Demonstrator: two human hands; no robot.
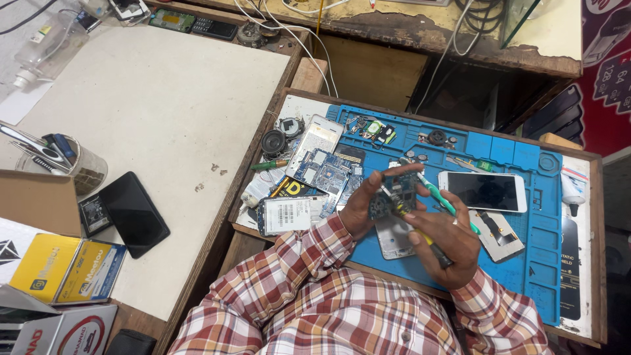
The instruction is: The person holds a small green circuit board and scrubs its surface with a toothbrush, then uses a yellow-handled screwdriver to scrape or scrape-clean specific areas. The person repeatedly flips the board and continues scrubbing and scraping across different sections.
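My left hand (pixel 365 200) grips a small dark blue circuit board (pixel 393 194) over the blue work mat (pixel 519 217). My right hand (pixel 445 248) holds a screwdriver with a yellow and black handle (pixel 420 235), its tip touching the board. A green-handled brush (pixel 442 198) also lies across my right hand's fingers, pointing up left. Both sleeves are plaid. Under my hands lies a pale phone back cover (pixel 393 238).
A white phone (pixel 483 191) lies face up on the mat's right. Another blue circuit board (pixel 325 171), a phone frame (pixel 288 214), round speakers (pixel 274 141) and small parts sit at left. On the white desk (pixel 151 112) lie a black phone (pixel 133 213), boxes and a tool cup (pixel 79 167).
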